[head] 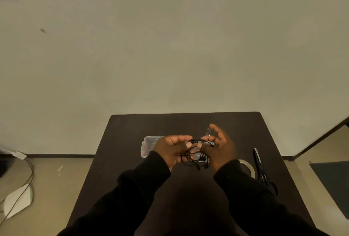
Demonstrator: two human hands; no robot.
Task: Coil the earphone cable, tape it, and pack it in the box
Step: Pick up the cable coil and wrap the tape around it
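Note:
A black earphone cable (194, 155) hangs in loose loops between both hands above the dark table (122, 160). My left hand (171, 151) pinches the coil with thumb and fingers. My right hand (220, 151) also pinches it at the thumb, its other fingers spread, and a small clear strip of tape (208, 131) sticks up from a fingertip. The clear plastic box (149, 146) lies on the table behind my hands, mostly hidden by them. A roll of tape (248, 167) sits to the right, partly behind my right sleeve.
Black-handled scissors (261, 169) lie right of the tape roll near the table's right edge. On the floor at left are a white flat object (18, 201) and cables (28, 175). A pale wall stands behind the table.

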